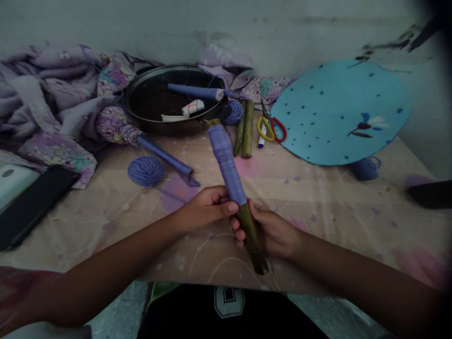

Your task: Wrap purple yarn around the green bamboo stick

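A bamboo stick (250, 230) is held tilted above the table, its upper part wound closely with purple yarn (228, 165). My left hand (213, 205) pinches it at the lower edge of the winding, thumb lying across the yarn. Around the bare bamboo just below, my right hand (270, 228) is closed, its fingertips showing on the left side. A purple yarn ball (145, 171) lies on the table beyond my left hand. Near it rests a yarn-wrapped stick (165, 156) with a floral cloth bundle (112, 125) tied at its end.
A black pan (141, 115) at the back holds another wrapped stick (192, 91). Bare bamboo pieces (248, 129), scissors (271, 129) and a blue oval board (318, 136) stand right of it. Floral fabric (42, 89) and a black phone (37, 207) are at the left.
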Tool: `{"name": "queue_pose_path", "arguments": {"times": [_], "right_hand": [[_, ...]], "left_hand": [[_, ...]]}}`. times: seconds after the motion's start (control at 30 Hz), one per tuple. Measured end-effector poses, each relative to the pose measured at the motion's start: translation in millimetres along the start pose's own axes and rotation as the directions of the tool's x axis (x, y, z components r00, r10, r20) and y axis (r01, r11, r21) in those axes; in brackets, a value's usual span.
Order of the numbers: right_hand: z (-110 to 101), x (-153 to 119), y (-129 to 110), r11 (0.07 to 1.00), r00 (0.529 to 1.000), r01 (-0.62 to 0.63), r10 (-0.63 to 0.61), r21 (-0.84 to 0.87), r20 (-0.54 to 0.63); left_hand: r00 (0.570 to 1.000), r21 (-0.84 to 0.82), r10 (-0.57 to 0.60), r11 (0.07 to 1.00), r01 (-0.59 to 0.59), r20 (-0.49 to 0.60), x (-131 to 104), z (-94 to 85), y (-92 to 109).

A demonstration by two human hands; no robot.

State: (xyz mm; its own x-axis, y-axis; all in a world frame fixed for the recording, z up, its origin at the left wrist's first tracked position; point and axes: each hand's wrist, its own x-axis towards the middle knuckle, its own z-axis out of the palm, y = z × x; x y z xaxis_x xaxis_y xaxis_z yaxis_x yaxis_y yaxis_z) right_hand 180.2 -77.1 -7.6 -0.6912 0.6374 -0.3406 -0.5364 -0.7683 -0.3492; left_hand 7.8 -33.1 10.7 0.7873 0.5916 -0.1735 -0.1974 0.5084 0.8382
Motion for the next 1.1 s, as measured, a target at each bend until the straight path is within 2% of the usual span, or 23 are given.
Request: {"name": "queue_pose_path", "arguments": {"times": [0.07,0.23,0.43,0.63,0.77,0.9,1.1], "right_hand": [[0.7,0.4,0.2,1.000,1.000,-0.001,0.001,-0.002,0.008],[3.5,0.4,-1.0,0.999,1.000,0.008,-0.008,0.034,-0.011],[1.5,-1.5,-3.8,0.993,0.995,-0.102,0.102,0.062,0.002],[1.2,-2.2,-5.2,0.997,0.996,-0.076,0.075,0.018,0.038],[1.8,-1.0,-4.2,0.998,0.996,-0.060,0.060,0.008,0.060],[3.0,-0.1,-3.5,0.999,0.999,-0.052,0.052,0.008,-0.003],[5.6,-1.5,-0.8,0.991,0.993,0.115,-0.118,-0.071,-0.033]], "left_hand": [[1.000,0.021,-0.009,1.000,0.009,0.018,0.1,-1.5,0.7],[0.992,0.209,0.053,0.978,-0.027,-0.117,0.6,-0.6,2.6],[0.978,0.371,0.166,0.922,-0.110,-0.123,1.9,2.4,2.5],[0.964,0.455,0.230,0.879,-0.146,-0.135,4.0,0.7,-0.4],[0.965,0.402,0.209,0.906,-0.130,-0.159,5.7,1.1,-1.6],[0.969,0.325,0.145,0.943,-0.075,-0.198,5.8,1.0,-1.3],[0.983,0.228,0.066,0.973,-0.025,-0.173,5.1,-3.2,-0.6]]}}
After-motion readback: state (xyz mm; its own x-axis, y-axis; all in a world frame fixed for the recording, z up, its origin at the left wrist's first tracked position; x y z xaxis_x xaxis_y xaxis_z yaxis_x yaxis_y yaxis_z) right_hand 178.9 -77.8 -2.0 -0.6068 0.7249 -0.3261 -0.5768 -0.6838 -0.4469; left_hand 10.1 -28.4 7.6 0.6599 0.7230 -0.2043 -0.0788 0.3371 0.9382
